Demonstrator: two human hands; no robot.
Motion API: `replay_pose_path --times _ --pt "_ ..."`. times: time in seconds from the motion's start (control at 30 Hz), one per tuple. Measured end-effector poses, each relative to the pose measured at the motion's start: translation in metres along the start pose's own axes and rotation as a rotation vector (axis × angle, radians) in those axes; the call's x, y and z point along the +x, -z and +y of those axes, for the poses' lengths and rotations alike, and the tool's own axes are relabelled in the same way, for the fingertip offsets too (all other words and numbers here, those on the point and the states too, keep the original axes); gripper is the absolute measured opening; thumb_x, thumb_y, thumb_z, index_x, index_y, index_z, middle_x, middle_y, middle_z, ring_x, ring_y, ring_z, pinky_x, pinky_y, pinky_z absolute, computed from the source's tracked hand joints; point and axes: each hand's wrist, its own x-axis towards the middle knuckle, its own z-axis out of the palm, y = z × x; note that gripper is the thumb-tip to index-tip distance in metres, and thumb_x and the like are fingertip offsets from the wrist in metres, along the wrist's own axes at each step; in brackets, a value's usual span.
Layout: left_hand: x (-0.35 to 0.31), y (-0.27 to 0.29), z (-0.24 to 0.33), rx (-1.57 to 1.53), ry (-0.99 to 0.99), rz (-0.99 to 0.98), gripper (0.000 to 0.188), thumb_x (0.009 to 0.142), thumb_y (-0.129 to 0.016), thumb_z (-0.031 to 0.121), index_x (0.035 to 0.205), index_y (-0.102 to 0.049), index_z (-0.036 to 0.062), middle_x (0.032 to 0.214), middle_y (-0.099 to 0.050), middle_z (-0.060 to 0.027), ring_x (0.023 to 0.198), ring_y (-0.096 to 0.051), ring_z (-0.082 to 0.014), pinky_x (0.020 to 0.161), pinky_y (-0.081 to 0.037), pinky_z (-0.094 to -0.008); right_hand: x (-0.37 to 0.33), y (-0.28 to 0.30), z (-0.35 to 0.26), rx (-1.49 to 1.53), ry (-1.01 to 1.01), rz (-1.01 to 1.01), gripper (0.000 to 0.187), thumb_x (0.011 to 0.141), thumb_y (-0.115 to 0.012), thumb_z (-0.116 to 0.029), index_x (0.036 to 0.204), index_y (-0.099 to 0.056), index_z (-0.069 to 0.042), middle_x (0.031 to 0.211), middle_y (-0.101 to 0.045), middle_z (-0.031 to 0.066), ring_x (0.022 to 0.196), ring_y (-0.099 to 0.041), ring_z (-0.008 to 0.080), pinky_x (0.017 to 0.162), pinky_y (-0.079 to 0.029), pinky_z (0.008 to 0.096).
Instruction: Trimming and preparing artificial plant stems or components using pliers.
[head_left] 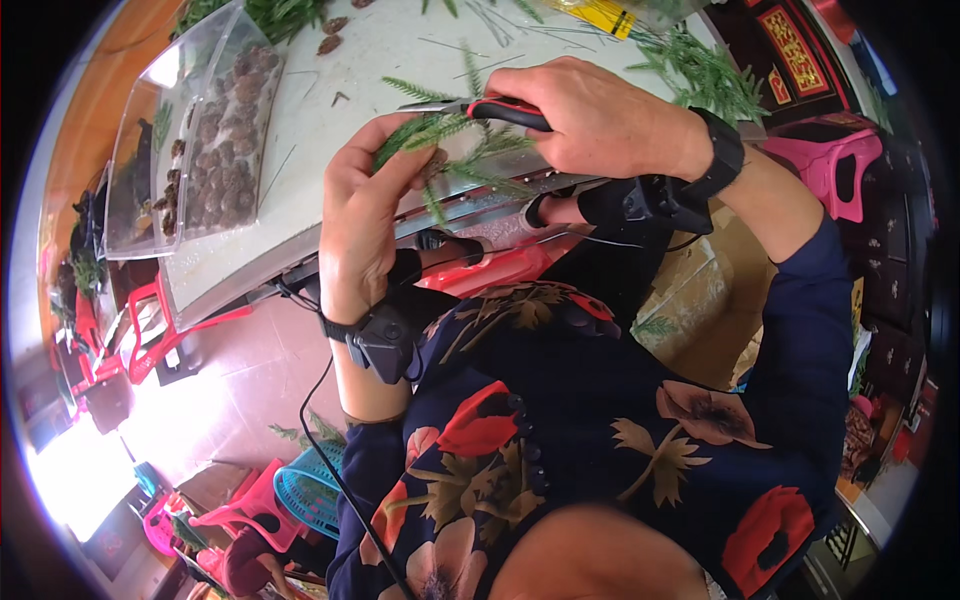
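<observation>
Artificial pine sprig is up in the air between the two hands, over the near edge of the white surface, presumably raised so that the fronds spread free and both hands can get at it. From the left, a clear plastic box stands tilted in view at the surface's left side, with brown pine cones inside; its walls likely stop them rolling, and it sits within reach of the left arm. A few loose cones lie beyond the box. The left grip pinches the sprig between thumb and fingers, near its base it seems, which would steady it; a brownish lump at the thumb is too small to identify for certain. The right grip is clenched round the red-and-black handles of the pliers, whose slim metal nose points left, just above the left fingers, perhaps to bring the tip close to the stem. Thin wires lie scattered beyond the hands. Farther right, a heap of green sprigs lies by the surface's right edge, apparently aside to leave working room
</observation>
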Motion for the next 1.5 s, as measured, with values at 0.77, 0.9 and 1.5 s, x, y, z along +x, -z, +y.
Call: replay_pose_path --times 0.77,0.9,1.5 --pt "0.021 -0.005 -0.016 0.061 -0.083 -0.013 0.029 0.084 -0.064 -0.002 0.112 -0.057 -0.0044 0.098 -0.065 -0.009 0.088 -0.062 -0.0137 0.078 -0.05 -0.0242 -0.014 0.011 0.002 -0.058 -0.07 0.021 0.025 0.067 -0.059 -0.005 0.091 -0.053 0.001 0.077 -0.063 0.0207 0.077 -0.061 0.0418 0.064 -0.048 0.0481" --pt "0.027 -0.01 -0.014 0.245 -0.107 -0.045 0.031 0.083 -0.066 0.0 0.113 -0.057 -0.0031 0.098 -0.066 -0.0088 0.086 -0.062 -0.0137 0.077 -0.05 -0.024 -0.017 0.013 0.005 -0.057 -0.109 0.038 0.026 0.067 -0.06 -0.005 0.091 -0.053 0.001 0.075 -0.063 0.0208 0.076 -0.061 0.0416 0.065 -0.048 0.0483" --pt "0.038 0.038 -0.064 0.766 -0.432 0.369 0.023 0.088 -0.065 0.017 0.105 -0.064 0.0019 0.07 -0.057 0.0012 0.059 -0.047 -0.0066 0.054 -0.039 -0.0206 0.038 0.196 0.117 0.008 -0.669 0.611 0.028 0.089 -0.055 -0.019 0.106 -0.055 0.003 0.085 -0.058 0.0164 0.076 -0.058 0.0294 0.065 -0.046 0.0389"
